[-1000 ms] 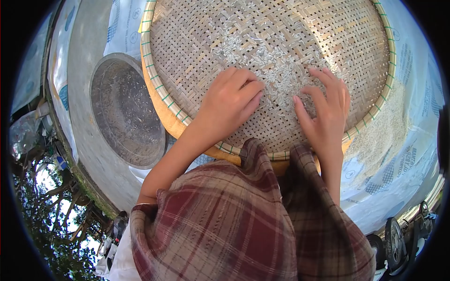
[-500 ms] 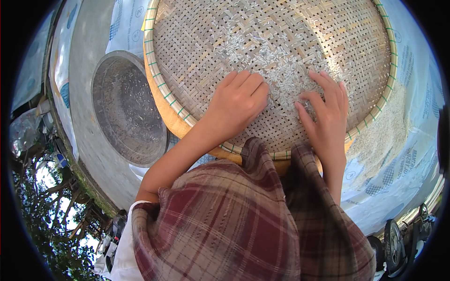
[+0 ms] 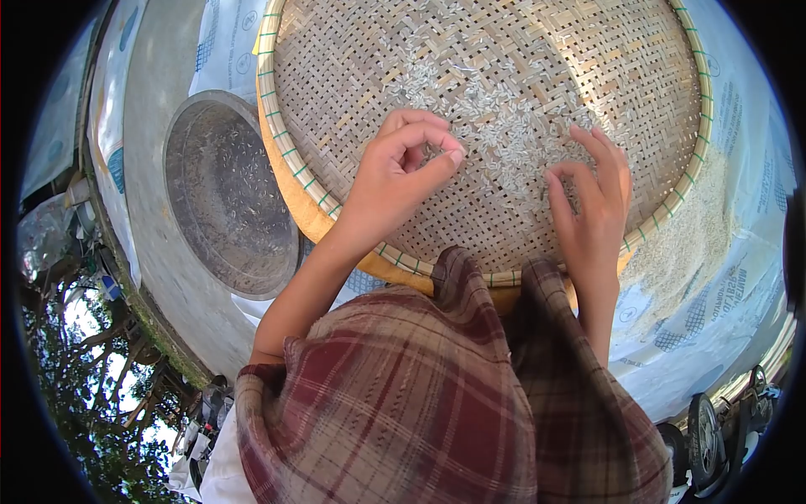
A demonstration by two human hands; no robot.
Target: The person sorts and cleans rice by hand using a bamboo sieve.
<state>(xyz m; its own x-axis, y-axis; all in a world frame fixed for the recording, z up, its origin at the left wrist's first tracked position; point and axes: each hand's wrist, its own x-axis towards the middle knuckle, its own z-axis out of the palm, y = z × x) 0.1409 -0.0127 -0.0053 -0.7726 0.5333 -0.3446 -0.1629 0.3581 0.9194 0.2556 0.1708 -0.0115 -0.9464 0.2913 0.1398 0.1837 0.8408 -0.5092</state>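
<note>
A round woven bamboo winnowing tray (image 3: 336, 109), its rim bound with green stitches, lies in front of me. Pale rice grains (image 3: 504, 126) are scattered over its middle. My left hand (image 3: 395, 172) hovers above the weave left of the grains, thumb and forefinger tips pressed together. Whatever sits in that pinch is too small to make out. At the right side of the grains, my right hand (image 3: 598, 210) has its fingers curved and apart, with the tips close to the tray surface.
A grey basin (image 3: 239, 202) with a few grains stands left of the tray. An orange-yellow object (image 3: 294, 197) shows beneath the rim. Grain (image 3: 684, 231) is spread on printed sheeting (image 3: 709, 311) at the right. Plaid cloth (image 3: 395, 378) covers my lap, touching the near rim.
My left hand has drawn back leftward from the grains and turned, so its thumb-and-forefinger pinch now shows. My right hand has shifted slightly to the right.
</note>
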